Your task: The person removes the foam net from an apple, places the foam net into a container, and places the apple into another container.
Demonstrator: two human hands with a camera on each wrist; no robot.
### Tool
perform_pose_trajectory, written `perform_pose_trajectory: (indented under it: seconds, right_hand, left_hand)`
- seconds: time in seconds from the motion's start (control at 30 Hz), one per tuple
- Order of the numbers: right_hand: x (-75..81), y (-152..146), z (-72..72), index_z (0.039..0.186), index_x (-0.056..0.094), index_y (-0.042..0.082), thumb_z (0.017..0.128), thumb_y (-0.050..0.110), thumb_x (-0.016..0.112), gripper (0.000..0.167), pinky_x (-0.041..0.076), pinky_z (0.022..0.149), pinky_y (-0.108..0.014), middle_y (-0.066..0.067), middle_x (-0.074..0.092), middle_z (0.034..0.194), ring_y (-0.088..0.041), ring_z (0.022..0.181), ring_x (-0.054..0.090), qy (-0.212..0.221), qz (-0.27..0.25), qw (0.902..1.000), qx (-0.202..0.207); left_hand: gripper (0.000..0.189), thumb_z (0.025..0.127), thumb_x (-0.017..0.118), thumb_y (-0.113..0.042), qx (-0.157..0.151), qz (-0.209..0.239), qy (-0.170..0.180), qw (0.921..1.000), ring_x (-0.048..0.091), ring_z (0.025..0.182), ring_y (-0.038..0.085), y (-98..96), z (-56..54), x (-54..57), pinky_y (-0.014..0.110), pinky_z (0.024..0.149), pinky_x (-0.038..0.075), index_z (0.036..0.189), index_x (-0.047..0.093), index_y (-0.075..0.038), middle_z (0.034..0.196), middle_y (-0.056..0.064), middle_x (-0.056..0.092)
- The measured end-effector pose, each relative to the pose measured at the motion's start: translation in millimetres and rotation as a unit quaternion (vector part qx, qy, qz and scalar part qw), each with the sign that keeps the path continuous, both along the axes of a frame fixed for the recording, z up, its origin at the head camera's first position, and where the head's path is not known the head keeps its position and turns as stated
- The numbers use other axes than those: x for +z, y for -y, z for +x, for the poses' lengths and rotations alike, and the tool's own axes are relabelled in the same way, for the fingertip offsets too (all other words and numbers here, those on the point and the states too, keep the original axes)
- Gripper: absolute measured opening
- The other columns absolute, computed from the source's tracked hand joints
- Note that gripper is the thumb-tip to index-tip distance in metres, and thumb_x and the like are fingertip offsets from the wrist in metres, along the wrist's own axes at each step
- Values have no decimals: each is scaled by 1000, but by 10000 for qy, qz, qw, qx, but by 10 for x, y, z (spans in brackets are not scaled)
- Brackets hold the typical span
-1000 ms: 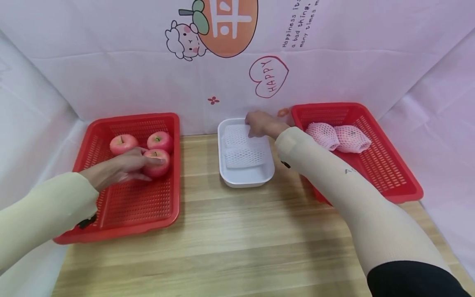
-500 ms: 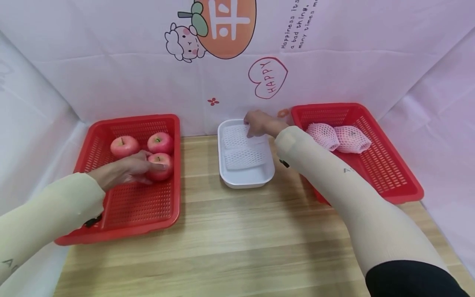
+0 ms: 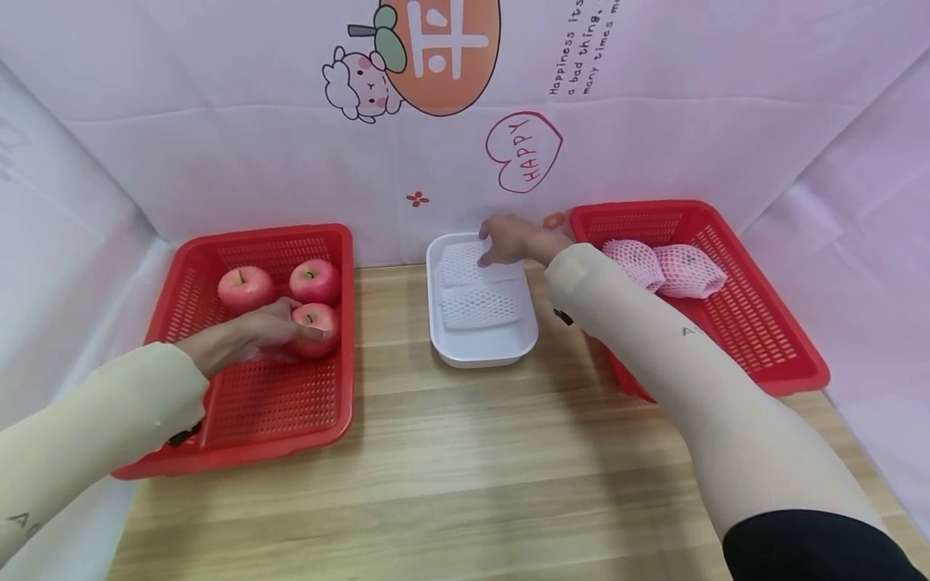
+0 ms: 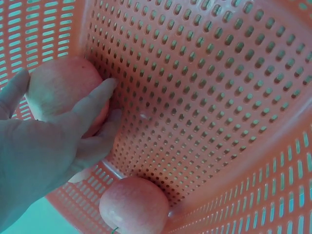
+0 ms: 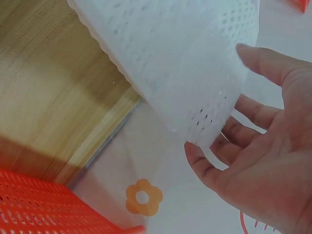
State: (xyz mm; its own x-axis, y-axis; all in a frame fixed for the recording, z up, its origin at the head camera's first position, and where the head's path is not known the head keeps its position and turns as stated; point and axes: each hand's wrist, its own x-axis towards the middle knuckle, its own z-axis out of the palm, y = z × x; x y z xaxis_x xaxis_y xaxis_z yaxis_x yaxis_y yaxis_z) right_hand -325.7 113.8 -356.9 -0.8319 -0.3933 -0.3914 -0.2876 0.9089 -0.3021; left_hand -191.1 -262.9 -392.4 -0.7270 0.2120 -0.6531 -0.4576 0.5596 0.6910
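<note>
My left hand [image 3: 254, 332] grips an apple [image 3: 320, 322] inside the left red basket [image 3: 349, 387]. In the left wrist view the thumb is on one side of this apple [image 4: 61, 87] and the fingers curve round the other. Two more apples sit behind it: one at the left [image 3: 246, 289] and one at the right [image 3: 316, 280]. My right hand [image 3: 508, 240] reaches over the far right corner of the white tray [image 3: 483, 357]. Its fingertips touch white foam net sleeves [image 3: 459, 265] lying there, with thumb and fingers spread apart in the right wrist view.
A second red basket [image 3: 756, 339] stands at the right, holding two netted apples [image 3: 689, 271]. My right forearm crosses in front of it. The wooden table [image 3: 436, 468] ends at a white printed cloth [image 3: 291, 169] behind the containers, and similar cloth hangs at both sides.
The left hand has shifted slightly right and nearer with the apple, close to the basket's right wall. The right hand has moved little; its thumb now extends farther left over the foam nets.
</note>
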Motion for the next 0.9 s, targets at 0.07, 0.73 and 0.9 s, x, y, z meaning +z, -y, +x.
perform_pose_trajectory:
  seconds: [0.07, 0.73, 0.9]
  right_hand:
    - [2, -4, -9, 151, 51, 3, 99, 26, 73, 61, 43, 119, -49, -18, 54, 150, -35, 132, 50, -73, 26, 10000, 36]
    - [370, -260, 46, 153, 50, 5, 100, 26, 72, 61, 50, 114, -52, -20, 55, 152, -37, 138, 54, -169, -35, 9996, 236]
    - [489, -442, 48, 151, 52, 3, 101, 25, 72, 59, 52, 111, -52, -22, 56, 150, -40, 137, 54, -310, 68, 9992, 252]
  left_hand:
    - [71, 103, 70, -26, -13, -16, -129, 9999, 55, 123, 30, -9, 0, -10, 47, 108, 54, 155, 31, 3, 143, 19, 52]
    - [68, 101, 73, -29, -136, -238, -378, 9989, 56, 119, 29, 0, 4, 7, 44, 104, 54, 152, 39, 2, 136, 16, 56]
    - [73, 100, 74, -34, -215, -535, -622, 9964, 53, 119, 30, 50, 30, 65, 46, 102, 53, 151, 37, 4, 133, 16, 52]
